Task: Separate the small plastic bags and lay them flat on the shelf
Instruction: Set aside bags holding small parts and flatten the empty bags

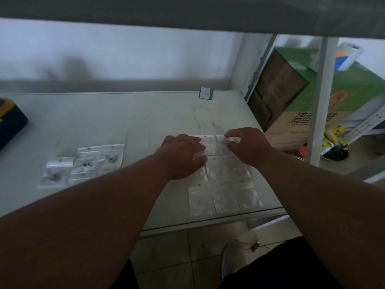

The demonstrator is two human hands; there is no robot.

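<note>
Nearest the camera both forearms come in from the bottom corners and reach fwd over the front edge of the white shelf (116, 122). Below that edge, between the arms, a light shoe (232, 261) stands on the tiled floor.

On the shelf close to its front edge, the empty clear bags (225, 197) lie flat in rows, side by side and touching; they are so transparent that their borders are hard to make out. To the left, well apart, lie three filled bags (83, 163) w/ small dark metal parts inside, too small to tell what.

The left hand (183, 157) lies palm down, fingers straight and together, pressing on the far row of bags. The right hand (248, 147) is just beside it, fingers curled down; its fingertips pinch the top strip of one white-topped bag (210, 142) in the far row. Both hands hide a part of this row.

Farther back a small green-edged card (206, 93) lies near the wall. At the left edge a dark blue and yellow case (10, 124) is cut off by the frame. Right of the shelf post stands a green cardboard box (312, 97), its print blurred
</note>
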